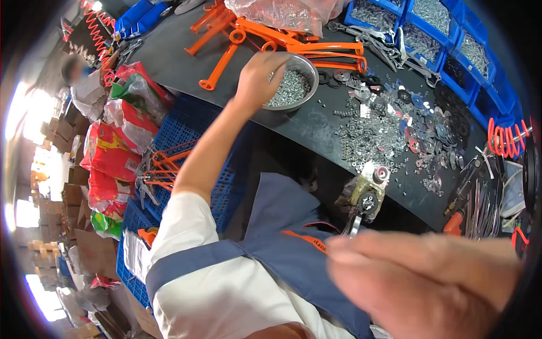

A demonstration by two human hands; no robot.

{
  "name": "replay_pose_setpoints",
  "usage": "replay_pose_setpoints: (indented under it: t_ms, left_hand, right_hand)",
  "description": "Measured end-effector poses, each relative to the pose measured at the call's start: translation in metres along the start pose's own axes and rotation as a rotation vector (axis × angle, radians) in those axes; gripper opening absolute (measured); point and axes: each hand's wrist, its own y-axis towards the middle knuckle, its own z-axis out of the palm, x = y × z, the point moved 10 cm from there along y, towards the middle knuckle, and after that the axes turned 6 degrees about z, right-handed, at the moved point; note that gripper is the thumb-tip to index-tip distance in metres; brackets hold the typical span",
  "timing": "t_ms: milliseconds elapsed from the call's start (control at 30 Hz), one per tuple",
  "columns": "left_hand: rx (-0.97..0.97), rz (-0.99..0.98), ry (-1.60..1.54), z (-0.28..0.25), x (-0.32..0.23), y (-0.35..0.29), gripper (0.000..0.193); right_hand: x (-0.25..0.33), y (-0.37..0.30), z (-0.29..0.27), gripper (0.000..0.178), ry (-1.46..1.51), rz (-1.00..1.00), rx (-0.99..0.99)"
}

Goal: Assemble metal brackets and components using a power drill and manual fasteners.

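My left hand (261, 78) is at the near-left rim of a metal bowl (305, 63) full of small shiny metal parts (291, 89). Its fingers curl inward over the contents, with a tiny metallic piece showing at the fingertips. My right hand (418, 277), large and blurred in the lower right, has its fingers pressed together. What it grips is hidden. Just beyond its fingertips a silver lever-like piece (355, 226) meets a small fixture (368, 202) with a round black part, at the bench edge. A round metal piece (381, 174) sits on the fixture's far end.
Loose metal hardware (367, 133) and discs (435, 127) spread over the dark bench (305, 129). Orange frame parts (226, 62) lie beyond the bowl. Blue bins (426, 42) of hardware line the far right. Blue crates (182, 127) and red bags (113, 158) stand left; another person (90, 93) is farther off.
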Motion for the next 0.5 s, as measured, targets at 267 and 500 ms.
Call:
replay_pose_setpoints:
  t_ms: [267, 500]
  left_hand:
    - [0.962, -0.097, 0.266, 0.207, 0.133, 0.057, 0.046]
    - [1.029, -0.161, 0.477, 0.216, 0.151, 0.063, 0.039]
  right_hand:
    - [0.004, 0.012, -0.024, 0.03, -0.057, 0.046, -0.042]
    - [0.009, -0.014, -0.041, 0.035, -0.085, 0.103, -0.133]
